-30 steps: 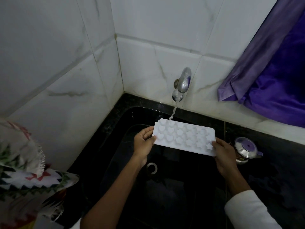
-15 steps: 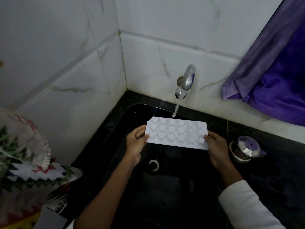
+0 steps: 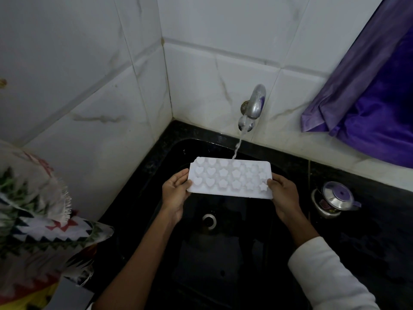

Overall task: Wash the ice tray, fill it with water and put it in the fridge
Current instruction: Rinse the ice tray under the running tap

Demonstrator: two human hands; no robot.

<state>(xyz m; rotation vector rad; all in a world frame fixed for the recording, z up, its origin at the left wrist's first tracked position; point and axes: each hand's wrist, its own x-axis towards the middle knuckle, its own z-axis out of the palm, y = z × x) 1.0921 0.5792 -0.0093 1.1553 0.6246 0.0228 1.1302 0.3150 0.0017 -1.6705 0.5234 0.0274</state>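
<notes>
From the head view, a white ice tray (image 3: 230,177) was held level over a black sink (image 3: 156,166), its long side running left to right and its heart and star moulds facing up. The left hand (image 3: 175,193) gripped the tray's left short end, thumb on the top edge and fingers curled beneath. The right hand (image 3: 283,195) pinched the right short end the same way, thumb lying beside the corner star mould; a white sleeve (image 3: 324,276) covered that forearm, while the left forearm was bare. A chrome tap (image 3: 254,106) stuck out of the tiled wall (image 3: 212,74) behind the sink, and a thin stream of water (image 3: 238,145) fell from it onto the tray's far edge, near the middle of the back row. Below the tray, the round metal drain (image 3: 209,220) showed in the sink's bottom. On the dark counter (image 3: 368,231) to the right stood a small steel pot (image 3: 335,199) with a purple knob on its lid, well apart from the tray. Purple cloth (image 3: 375,92) hung at the upper right, and a patterned fabric (image 3: 33,209) with fringe filled the lower left.
</notes>
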